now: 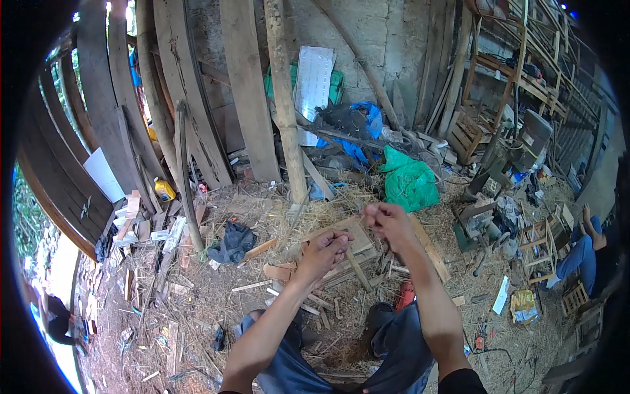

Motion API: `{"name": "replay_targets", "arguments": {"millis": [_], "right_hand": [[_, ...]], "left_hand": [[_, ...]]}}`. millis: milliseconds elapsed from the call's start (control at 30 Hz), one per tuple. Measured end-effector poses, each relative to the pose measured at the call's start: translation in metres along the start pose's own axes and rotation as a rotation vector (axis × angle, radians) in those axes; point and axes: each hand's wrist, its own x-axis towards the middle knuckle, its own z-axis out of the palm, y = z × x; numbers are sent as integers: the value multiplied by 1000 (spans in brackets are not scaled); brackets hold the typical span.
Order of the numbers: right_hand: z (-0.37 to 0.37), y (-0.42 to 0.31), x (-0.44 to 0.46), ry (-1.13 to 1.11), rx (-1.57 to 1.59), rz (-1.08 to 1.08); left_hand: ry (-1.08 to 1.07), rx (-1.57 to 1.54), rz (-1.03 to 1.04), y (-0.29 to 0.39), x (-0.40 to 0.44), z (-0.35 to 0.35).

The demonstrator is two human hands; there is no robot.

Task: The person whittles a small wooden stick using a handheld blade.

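Both my hands are raised in front of me above my knees, apart from each other. My left hand (323,255) has its fingers curled together; whatever they may pinch is too small to make out. My right hand (388,224) is a little higher and further right, with its thumb and fingers pressed together, and anything between them is likewise too small to tell. Below and behind the hands lies a wooden frame (359,241) on the ground, with a thin wooden stick (358,269) slanting down from it. A red cylinder (406,293) is beside my right knee.
A green plastic bag (408,180) lies ahead, and a black bag (232,241) to the left. A wooden post (282,98) and leaning planks stand ahead. Right are a small wooden chair (538,246) and a seated person's legs (577,259). Another person (56,318) is far left. Wood scraps litter the ground.
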Motion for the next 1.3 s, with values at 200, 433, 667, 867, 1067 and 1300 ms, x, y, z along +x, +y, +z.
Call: {"name": "replay_targets", "arguments": {"millis": [200, 433, 667, 867, 1067, 1300], "right_hand": [[-82, 4, 10, 361, 197, -211], [26, 0, -21, -135, -82, -61], [17, 6, -8, -155, 29, 16], [-64, 10, 17, 357, 129, -157], [1, -4, -12, 124, 79, -39], [13, 3, -10, -50, 105, -48]], "left_hand": [[46, 185, 224, -10, -1, -14], [159, 373, 314, -23, 12, -9], [156, 378, 505, -42, 33, -7], [189, 387, 365, -22, 0, -5], [284, 564, 470, -22, 11, -4], [250, 579, 473, -14, 4, 3]]}}
